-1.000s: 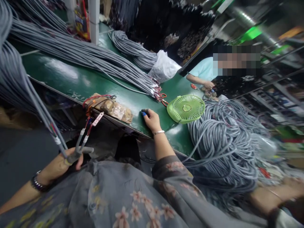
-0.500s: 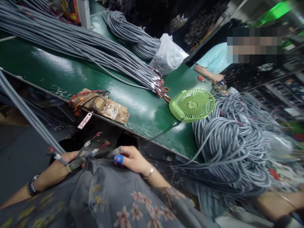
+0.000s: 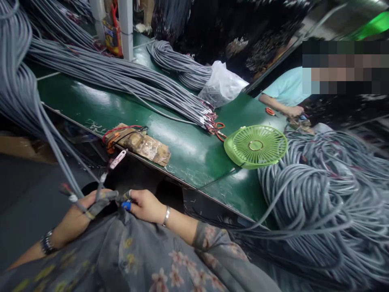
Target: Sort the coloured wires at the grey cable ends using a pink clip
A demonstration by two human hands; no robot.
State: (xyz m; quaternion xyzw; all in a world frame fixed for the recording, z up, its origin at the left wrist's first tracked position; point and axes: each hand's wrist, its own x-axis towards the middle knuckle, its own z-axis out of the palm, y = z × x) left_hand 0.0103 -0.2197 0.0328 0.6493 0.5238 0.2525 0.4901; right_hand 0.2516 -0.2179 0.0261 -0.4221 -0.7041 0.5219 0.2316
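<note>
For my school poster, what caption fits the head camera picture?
Left hand and right hand hold grey cables beside a green table and fan.

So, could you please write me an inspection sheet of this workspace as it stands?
Surface: green table, scratched at the near edge.
Job's things: grey cable ends with stripped coloured wires, held over the lap.
Clutter: green fan lying flat; taped brown block with red wires at the near edge; white plastic bag.
Hands: left hand grips the cable ends; right hand pinches them.
Cables: long bundle across the table; coiled heap at the right; hanging bundle at the left.
Surroundings: another person in a light blue top at the far end.
</note>
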